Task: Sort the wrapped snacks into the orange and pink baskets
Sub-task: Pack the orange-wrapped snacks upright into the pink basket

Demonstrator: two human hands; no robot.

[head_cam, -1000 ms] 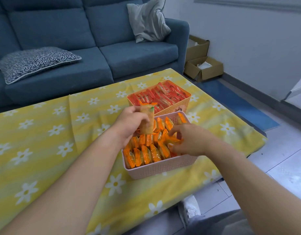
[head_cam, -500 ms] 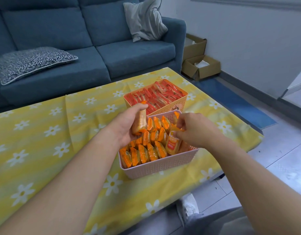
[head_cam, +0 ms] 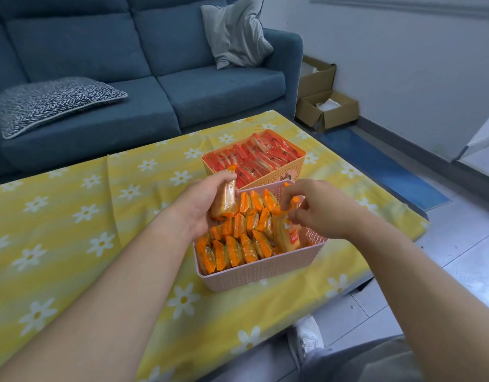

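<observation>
near basket (head_cam: 261, 272) on table (head_cam: 72, 216), far basket (head_cam: 288, 172) behind — touching

Home living room: blue sofa (head_cam: 144, 64) with cushions (head_cam: 235, 31) behind the daisy-cloth table (head_cam: 72, 216); cardboard boxes (head_cam: 327, 110) beside the sofa.

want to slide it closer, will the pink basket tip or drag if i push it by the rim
The pink basket probably slides rather than tips: it sits low and wide, packed with orange-wrapped snacks. The yellow tablecloth may bunch under it, since it already shows folds.
</observation>
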